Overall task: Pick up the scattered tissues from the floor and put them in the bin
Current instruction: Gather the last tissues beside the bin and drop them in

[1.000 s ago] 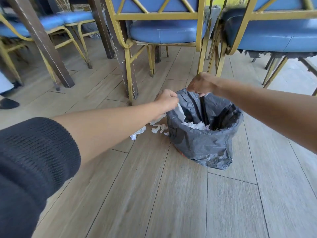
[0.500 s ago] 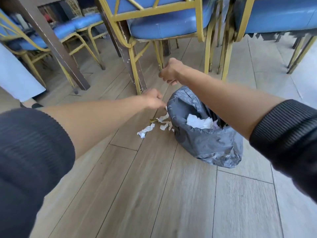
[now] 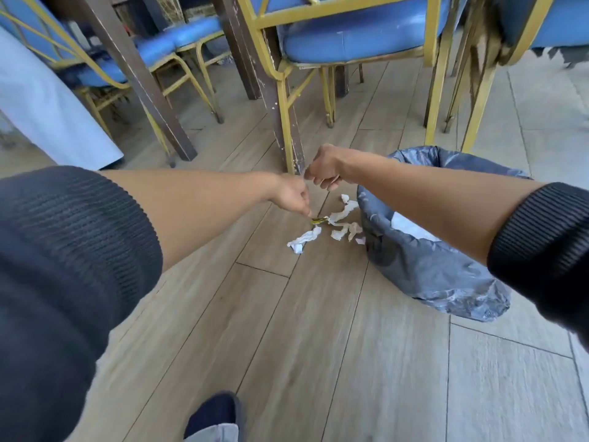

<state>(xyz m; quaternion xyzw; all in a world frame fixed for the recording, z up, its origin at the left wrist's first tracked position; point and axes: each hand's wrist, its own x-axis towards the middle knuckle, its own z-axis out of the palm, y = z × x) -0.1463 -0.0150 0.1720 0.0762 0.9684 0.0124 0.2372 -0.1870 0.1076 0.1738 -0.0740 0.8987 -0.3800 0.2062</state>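
A: What can't you make out?

B: The right forearm crosses the bin [image 3: 427, 272], at the right of the frame, and hides much of its opening. Only a patch of white tissue in the bin [image 3: 411, 229] shows behind the arm. The bin itself is wrapped in a grey plastic liner, so its body is hidden.

A: And the hands?

B: The left hand [image 3: 291, 197], at centre, points down with fingertips drawn together, pinching or just touching a small yellowish scrap [image 3: 319, 220] on the floor. It is too small to say which. The right hand [image 3: 322, 169], just above it, has its fingers curled; whether it holds anything I cannot tell.

A: How many tissues are on the floor?

B: The tissues on the floor [image 3: 342, 215] lie in a loose cluster just left of the bin. I count about five white pieces, one long twisted piece [image 3: 304, 240] being the farthest left. The small ones touching the liner blur together.

A: Anything cut off?

B: Both dark ribbed sleeves [image 3: 63, 266] run off the edges. One dark shoe [image 3: 215, 413] is cropped at the bottom. At least three blue chairs [image 3: 357, 36] with yellow frames are cut off at the top, and two dark wooden table legs [image 3: 137, 78] too.
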